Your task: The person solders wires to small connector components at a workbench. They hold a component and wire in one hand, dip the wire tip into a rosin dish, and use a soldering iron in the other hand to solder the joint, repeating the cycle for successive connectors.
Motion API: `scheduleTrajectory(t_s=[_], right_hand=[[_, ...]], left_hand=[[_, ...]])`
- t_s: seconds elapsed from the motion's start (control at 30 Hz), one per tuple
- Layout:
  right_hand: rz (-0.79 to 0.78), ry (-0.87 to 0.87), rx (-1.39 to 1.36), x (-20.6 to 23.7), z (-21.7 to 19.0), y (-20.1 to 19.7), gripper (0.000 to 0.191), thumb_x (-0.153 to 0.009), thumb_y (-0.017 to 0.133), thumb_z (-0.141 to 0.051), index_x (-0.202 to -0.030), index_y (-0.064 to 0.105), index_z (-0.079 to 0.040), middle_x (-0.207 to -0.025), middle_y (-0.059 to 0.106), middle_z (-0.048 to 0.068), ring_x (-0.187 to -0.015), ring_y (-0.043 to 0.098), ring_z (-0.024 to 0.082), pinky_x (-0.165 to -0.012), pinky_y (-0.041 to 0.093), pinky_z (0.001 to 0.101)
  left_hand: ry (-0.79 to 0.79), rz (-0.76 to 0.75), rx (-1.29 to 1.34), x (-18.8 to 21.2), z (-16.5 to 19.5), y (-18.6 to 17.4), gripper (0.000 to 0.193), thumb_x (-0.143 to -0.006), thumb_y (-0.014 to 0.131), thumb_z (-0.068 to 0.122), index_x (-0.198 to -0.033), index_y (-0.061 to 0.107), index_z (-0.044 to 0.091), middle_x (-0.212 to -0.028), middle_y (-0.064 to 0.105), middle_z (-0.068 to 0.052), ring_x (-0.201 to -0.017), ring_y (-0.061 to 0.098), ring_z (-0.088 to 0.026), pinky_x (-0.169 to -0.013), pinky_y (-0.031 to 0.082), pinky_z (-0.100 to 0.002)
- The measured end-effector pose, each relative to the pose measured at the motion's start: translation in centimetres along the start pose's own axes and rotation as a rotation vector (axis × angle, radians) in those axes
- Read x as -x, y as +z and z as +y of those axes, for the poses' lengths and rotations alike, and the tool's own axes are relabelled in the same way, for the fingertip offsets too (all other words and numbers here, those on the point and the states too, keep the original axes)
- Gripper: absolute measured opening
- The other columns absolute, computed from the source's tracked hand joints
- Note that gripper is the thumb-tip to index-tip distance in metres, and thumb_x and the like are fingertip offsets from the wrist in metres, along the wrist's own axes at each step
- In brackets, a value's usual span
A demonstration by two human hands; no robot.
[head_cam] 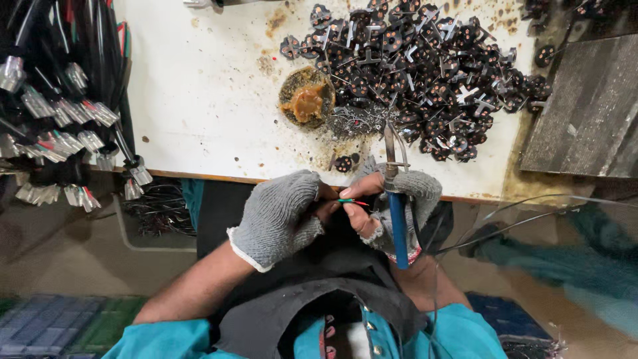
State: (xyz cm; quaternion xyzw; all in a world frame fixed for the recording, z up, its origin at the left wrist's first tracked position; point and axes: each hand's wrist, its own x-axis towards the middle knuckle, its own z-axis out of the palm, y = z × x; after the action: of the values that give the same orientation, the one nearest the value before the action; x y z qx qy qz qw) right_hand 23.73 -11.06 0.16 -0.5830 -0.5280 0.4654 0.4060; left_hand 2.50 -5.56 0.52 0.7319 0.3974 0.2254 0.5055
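Stained white bench [199, 100] filling the upper frame, left hand [279, 216] pinching thin red/green wires [352, 201] at centre, right hand [405, 199] gripping blue-handled soldering iron [397, 226]; looks like lead prep, next needing steady tip contact with bare ends

The surface [199, 93] lies open along its left edge; black plug parts [425, 73] and a flux tin [306, 97] crowd the right.
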Motion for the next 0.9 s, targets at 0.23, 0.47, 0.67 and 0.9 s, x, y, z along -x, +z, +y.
scheduleTrajectory(t_s=[0.23, 0.47, 0.67, 0.9], right_hand=[[-0.016, -0.02, 0.131, -0.5, -1.8, 0.3, 0.01, -0.086, 0.078, -0.012, -0.09, 0.074, -0.005, -0.085, 0.074, 0.003, -0.08, 0.071, 0.013, -0.077, 0.057, 0.0275], [0.059, 0.004, 0.164, 0.7, -0.9, 0.5, 0.006, -0.09, 0.077, -0.001, -0.089, 0.075, -0.007, -0.084, 0.074, 0.002, -0.078, 0.071, 0.01, -0.073, 0.056, 0.0251], [0.031, 0.175, -0.156, 1.1, 1.0, 0.7, 0.006, -0.092, 0.079, -0.005, -0.098, 0.076, -0.005, -0.083, 0.071, 0.004, -0.074, 0.065, 0.011, -0.07, 0.052, 0.0254], [0.09, -0.003, -0.003, 1.0, 2.1, 0.8, 0.021, -0.091, 0.083, -0.013, -0.1, 0.066, -0.005, -0.097, 0.068, 0.003, -0.09, 0.066, 0.013, -0.083, 0.054, 0.0253]], left_hand=[[-0.108, -0.209, -0.104, -0.7, -0.2, -1.2, 0.024, -0.086, 0.069, 0.019, -0.108, 0.073, 0.013, -0.089, 0.069, -0.013, -0.085, 0.067, -0.038, -0.069, 0.052, -0.046], [-0.281, -0.163, 0.463, -0.7, -0.5, -0.8, 0.026, -0.099, 0.063, 0.023, -0.12, 0.07, 0.009, -0.096, 0.075, -0.01, -0.087, 0.07, -0.022, -0.08, 0.056, -0.034], [-0.232, -0.162, 0.271, -0.8, -1.0, -0.8, 0.021, -0.095, 0.069, 0.024, -0.104, 0.075, 0.006, -0.078, 0.07, -0.008, -0.069, 0.065, -0.016, -0.066, 0.053, -0.034], [-0.31, -0.003, 0.338, -0.2, -1.3, 0.4, 0.02, -0.093, 0.071, 0.024, -0.104, 0.077, 0.007, -0.072, 0.07, -0.004, -0.065, 0.065, -0.012, -0.062, 0.052, -0.029]])
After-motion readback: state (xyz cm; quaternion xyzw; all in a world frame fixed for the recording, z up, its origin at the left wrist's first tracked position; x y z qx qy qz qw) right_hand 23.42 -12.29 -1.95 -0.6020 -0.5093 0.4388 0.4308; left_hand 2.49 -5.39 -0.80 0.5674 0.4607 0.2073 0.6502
